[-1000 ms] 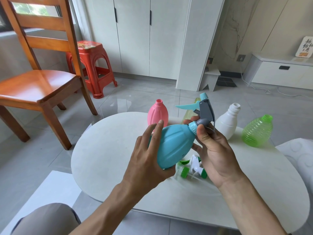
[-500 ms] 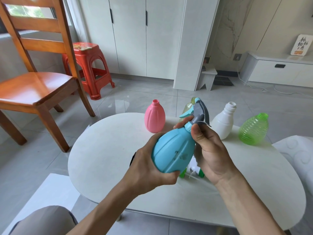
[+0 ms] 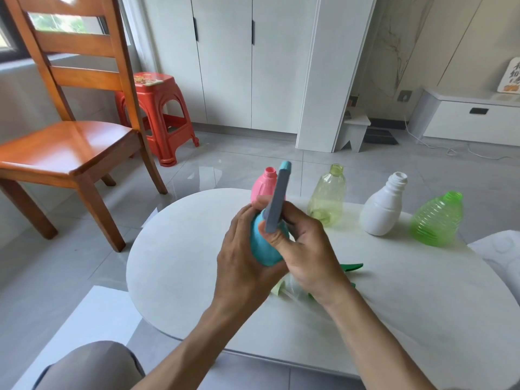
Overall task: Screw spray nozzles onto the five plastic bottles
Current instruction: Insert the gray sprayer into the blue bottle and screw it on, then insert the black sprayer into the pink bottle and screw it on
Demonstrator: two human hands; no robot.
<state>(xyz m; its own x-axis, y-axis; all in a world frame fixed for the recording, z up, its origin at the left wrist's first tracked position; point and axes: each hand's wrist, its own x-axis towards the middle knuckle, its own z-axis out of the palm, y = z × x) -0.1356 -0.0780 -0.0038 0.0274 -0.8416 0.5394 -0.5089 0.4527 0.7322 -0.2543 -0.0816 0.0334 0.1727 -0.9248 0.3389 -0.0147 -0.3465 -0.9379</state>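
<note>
The rounded smooth blue plastic bottle (image 3: 264, 246) is held above the oval white table (image 3: 180, 277), cupped from nine o'clock by the left hand (image 3: 242, 266) with fingers curled round its belly. The right hand (image 3: 306, 254), at three o'clock, pinches the grey trigger spray nozzle (image 3: 277, 201) at the neck, thumb against its base.

I am seeing a bright, evenly lit frame; daylight is entering through the window (image 3: 56, 22) at upper left. The floor tiles (image 3: 197, 175) are showing soft glare. Shadows are staying faint. The wide-angle lens is bending lines at the edges. Both hands are appearing slightly motion-blurred.
</note>
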